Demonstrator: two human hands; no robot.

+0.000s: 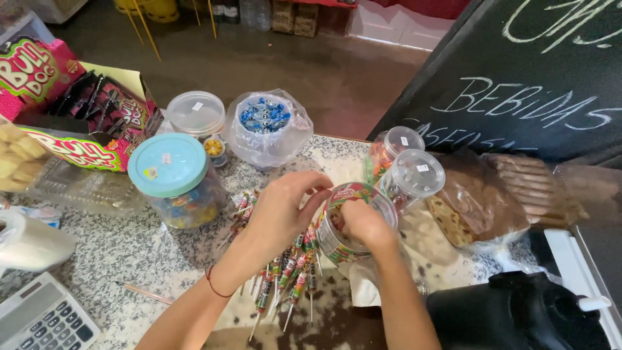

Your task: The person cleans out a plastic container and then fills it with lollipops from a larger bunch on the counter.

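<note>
A: What sits along the left edge of the counter point(129, 249)?

B: A grey calculator point(42, 319) at the near corner, a white roll point(29, 241) above it, and pink and green display boxes of sweets point(78, 110) at the back. Next comes a jar with a teal lid point(173, 178) holding bright candies, with a clear-lidded tub point(195, 113) behind it.

A: And in the middle?

B: A bag-lined container of blue wrapped sweets point(265, 123) stands at the back. Below it, a spread of lollipops point(285, 266) lies flat on the stone top, sticks pointing toward the person. A thin pink pencil point(146, 293) lies just left of them.

A: Where are the hands?

B: The left hand point(285, 207) has its grip closed with fingertips on the rim of the open candy jar point(343, 227), which stands just right of the lollipops. The right hand point(364, 223) is curled at the jar's mouth, fingers dipping inside; I cannot tell whether its grip holds anything.

A: Further right?

B: Two clear-lidded jars point(411, 175) just behind the open one, then a clear bag of brown baked goods point(479, 201), a chalkboard point(518, 78) above, and a black object point(518, 311) at the near right.
</note>
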